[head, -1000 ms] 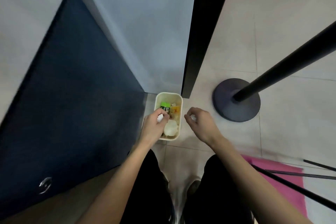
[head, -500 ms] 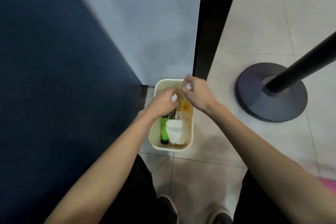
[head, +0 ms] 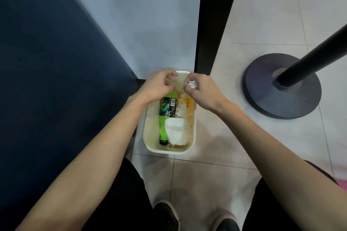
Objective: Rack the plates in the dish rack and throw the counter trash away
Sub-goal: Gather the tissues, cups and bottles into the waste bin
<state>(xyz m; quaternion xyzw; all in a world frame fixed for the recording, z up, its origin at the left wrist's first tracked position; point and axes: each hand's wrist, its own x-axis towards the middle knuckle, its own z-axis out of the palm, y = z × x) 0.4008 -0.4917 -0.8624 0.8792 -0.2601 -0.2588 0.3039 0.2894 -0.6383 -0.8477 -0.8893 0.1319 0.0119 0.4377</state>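
Pinches a crumpled white wad in the right hand, thumb and curled fingers closed round it, part of it showing on top of the fist. Holds it over the far right corner of the cream bin, above the rim and clear of the rubbish inside. Hovers the left hand just beside, over the far left corner, fingers half curled and slack, with nothing seen in them; apart from the right hand by a small gap. Down in the bin: a green bottle lying lengthwise along the left wall, neck toward the near end, a white cup on its side touching it there, crumpled paper and a yellow wrapper at the far end, partly under the hands. Stands on pale floor tiles, with the bin between a dark blue panel on the left and a black post behind; round stand base well off to the right
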